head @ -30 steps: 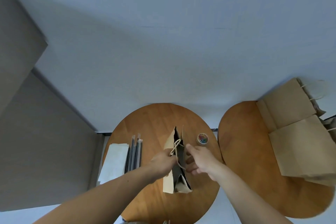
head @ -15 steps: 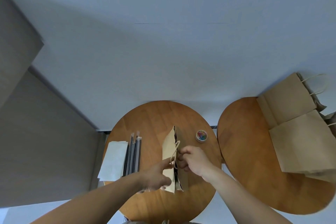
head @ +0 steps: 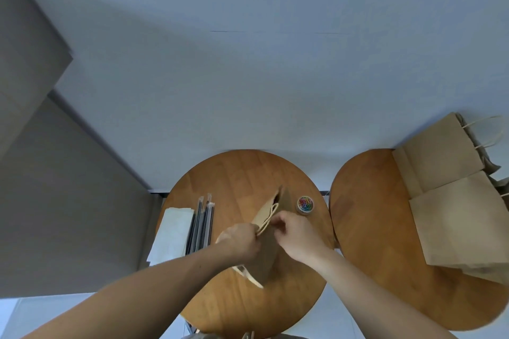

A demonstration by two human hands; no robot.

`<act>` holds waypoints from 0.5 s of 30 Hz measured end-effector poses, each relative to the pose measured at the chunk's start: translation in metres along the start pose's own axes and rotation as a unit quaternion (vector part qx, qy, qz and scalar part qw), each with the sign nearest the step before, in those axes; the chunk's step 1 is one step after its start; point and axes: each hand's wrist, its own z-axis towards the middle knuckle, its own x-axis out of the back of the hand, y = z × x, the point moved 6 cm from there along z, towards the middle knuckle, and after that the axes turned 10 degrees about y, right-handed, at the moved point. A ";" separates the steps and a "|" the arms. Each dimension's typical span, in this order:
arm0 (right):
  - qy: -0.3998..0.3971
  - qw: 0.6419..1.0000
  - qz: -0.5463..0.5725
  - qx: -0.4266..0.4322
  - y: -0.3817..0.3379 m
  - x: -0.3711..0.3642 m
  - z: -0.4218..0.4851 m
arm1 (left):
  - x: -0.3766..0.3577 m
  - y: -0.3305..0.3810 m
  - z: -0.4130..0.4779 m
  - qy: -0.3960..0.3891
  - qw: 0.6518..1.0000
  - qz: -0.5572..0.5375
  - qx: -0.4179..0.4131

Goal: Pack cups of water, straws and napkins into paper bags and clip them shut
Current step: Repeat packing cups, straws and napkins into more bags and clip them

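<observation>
Your left hand [head: 239,241] is on the bag [head: 271,205] mid-tabletop [head: 237,170]: fingers [head: 252,230] curled round the top edge and the handle loop [head: 267,217], gripping. Right hand [head: 298,234] meets it from the other side, fingers [head: 278,222] curled and pinching the same top edge, just beside the left hand. Can't tell if there's a clip between them, too small to see. Bag is tilted, top leaning left, mouth pressed nearly flat, with a narrow dark slit showing at its far end. Its body runs under your hands toward you, and a second handle [head: 248,275] sticks out below your left hand. Contents hidden. Straws [head: 203,224], dark, lie side by side left of the bag, apart from it. Napkins [head: 173,234], a white stack, sit against the straws' left side and overhang the tabletop edge. Clip tub [head: 305,204], small and round with coloured clips inside, stands right of the bag, just beyond your right hand, not touching it. Second tabletop [head: 363,217] is on the right, near the first with a gap between them. Two flat bags [head: 457,226] lie on it, overlapping, handles pointing far right, the nearer one overhanging the edge.
</observation>
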 end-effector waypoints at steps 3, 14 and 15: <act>0.142 0.969 -0.126 0.157 -0.012 0.021 0.006 | 0.013 -0.004 0.011 0.001 0.998 0.046 -0.050; -0.021 0.960 -0.232 0.154 0.003 0.000 0.026 | 0.046 -0.015 0.028 0.067 0.992 0.036 -0.101; -0.030 0.965 -0.216 0.147 0.006 -0.001 0.026 | 0.045 -0.014 0.028 0.071 0.992 0.028 -0.104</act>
